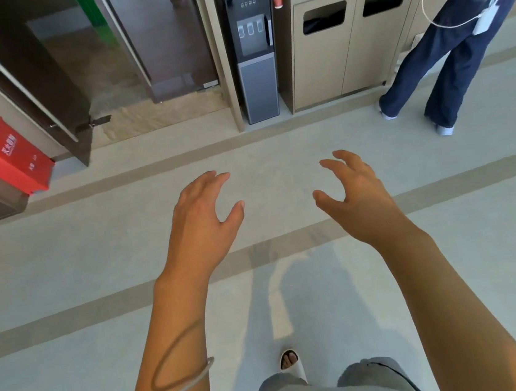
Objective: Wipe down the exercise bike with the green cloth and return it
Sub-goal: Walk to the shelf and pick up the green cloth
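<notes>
Pale grey-green vinyl floor (95, 246) crossed by taupe stripes — against the far wall, a black-and-grey water dispenser (254, 51) beside a beige two-slot bin cabinet (352, 43).

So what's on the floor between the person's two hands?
Nothing: the head view shows only bare pale grey floor between the left hand and right hand.

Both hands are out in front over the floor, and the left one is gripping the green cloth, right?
Not quite. In the head view the left hand holds nothing: its fingers are loosely curled and empty, like those of the right hand. Both are out in front over the floor. No green cloth is in view.
</notes>
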`<move>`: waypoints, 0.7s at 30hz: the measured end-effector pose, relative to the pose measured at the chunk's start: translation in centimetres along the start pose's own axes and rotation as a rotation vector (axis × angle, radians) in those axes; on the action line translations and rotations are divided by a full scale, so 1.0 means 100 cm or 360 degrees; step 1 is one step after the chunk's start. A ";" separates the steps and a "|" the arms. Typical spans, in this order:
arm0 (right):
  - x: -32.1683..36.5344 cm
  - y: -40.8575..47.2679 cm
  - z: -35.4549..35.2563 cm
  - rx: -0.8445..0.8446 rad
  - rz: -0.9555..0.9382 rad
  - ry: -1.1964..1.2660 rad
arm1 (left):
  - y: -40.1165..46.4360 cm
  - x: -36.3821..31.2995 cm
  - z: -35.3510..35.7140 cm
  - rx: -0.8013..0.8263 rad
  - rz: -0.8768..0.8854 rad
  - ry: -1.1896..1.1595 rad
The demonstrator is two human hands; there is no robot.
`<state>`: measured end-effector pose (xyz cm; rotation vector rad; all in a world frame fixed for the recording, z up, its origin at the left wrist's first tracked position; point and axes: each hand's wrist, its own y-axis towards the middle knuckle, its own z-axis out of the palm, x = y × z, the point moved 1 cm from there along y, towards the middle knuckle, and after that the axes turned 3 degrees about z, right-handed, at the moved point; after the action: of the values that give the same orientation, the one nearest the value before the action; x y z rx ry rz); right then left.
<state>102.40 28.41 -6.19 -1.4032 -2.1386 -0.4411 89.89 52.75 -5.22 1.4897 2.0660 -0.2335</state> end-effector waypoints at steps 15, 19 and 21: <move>-0.036 0.151 -0.030 -0.0085 -0.0019 -0.0045 | 0.163 -0.017 0.044 0.0027 0.0078 -0.0051; -0.054 0.217 -0.055 -0.0049 -0.0047 -0.0040 | 0.224 -0.040 0.060 -0.0005 0.0042 -0.0021; -0.063 0.250 -0.069 -0.0044 -0.0071 -0.0023 | 0.253 -0.054 0.067 -0.0025 0.0026 -0.0020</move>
<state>129.02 30.22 -4.96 -1.3802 -2.1866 -0.4807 116.44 54.48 -3.08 1.4911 2.0406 -0.2191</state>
